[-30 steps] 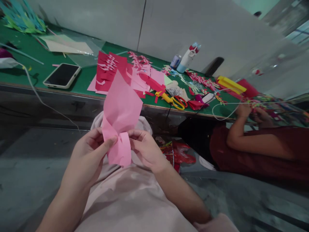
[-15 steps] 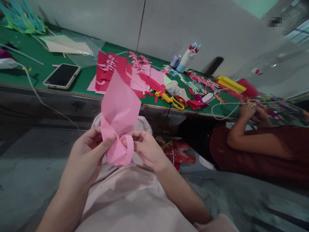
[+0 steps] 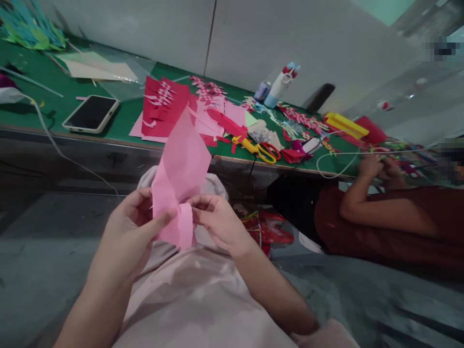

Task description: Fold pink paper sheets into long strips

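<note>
A sheet of pink paper (image 3: pixel 186 157) is held up over my lap, its top pointed and its lower part creased. My left hand (image 3: pixel 136 224) pinches its lower left part, with the thumb pressed on the front. On the other side my right hand (image 3: pixel 213 217) grips the lower right part, where a narrow strip of the paper (image 3: pixel 186 226) curls over in front of the fingertips. Part of my right hand's fingers is hidden behind this curled strip.
On the green table (image 3: pixel 123 130) lie a phone (image 3: pixel 91 114), red paper sheets (image 3: pixel 154 128), scissors (image 3: pixel 266 152) with yellow and red handles, and a white bottle (image 3: pixel 279 89). A person in dark red (image 3: pixel 380 227) sits at the right.
The pink paper has turned and narrowed, its tip shifting to the right. The curled strip has moved slightly left and now shows less of a loop. Both hands keep their hold.
</note>
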A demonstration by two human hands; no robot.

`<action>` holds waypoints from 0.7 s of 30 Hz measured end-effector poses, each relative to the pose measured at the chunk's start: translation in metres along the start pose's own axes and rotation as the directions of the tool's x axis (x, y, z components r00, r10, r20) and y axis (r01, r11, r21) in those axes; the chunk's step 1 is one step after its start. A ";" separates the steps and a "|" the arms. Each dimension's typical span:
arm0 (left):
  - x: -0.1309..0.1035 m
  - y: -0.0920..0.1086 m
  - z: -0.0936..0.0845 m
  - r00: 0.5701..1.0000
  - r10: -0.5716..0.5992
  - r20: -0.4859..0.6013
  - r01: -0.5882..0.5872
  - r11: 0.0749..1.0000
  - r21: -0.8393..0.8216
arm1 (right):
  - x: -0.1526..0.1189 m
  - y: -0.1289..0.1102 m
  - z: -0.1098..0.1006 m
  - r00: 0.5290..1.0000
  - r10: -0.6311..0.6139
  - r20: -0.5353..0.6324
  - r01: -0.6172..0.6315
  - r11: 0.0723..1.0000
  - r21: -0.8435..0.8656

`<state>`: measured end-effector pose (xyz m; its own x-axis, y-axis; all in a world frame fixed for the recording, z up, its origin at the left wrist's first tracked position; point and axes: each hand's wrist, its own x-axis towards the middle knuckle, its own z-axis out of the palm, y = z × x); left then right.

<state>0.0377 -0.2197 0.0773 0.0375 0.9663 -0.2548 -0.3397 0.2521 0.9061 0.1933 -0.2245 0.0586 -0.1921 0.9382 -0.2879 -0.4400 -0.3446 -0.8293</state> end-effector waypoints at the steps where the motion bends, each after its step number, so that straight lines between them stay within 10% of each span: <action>1: 0.000 0.000 0.001 1.000 0.004 -0.002 -0.005 1.000 -0.010 | 0.000 0.000 0.000 1.000 -0.002 0.000 0.002 1.000 0.012; 21: -0.004 0.004 0.005 1.000 -0.020 -0.018 0.019 0.998 -0.066 | -0.002 0.001 0.009 1.000 0.019 0.007 -0.020 0.986 0.167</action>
<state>0.0405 -0.2227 0.0832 0.0278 0.9600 -0.2787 -0.4005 0.2662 0.8768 0.1851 -0.2266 0.0632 -0.2067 0.9313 -0.3000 -0.5762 -0.3637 -0.7319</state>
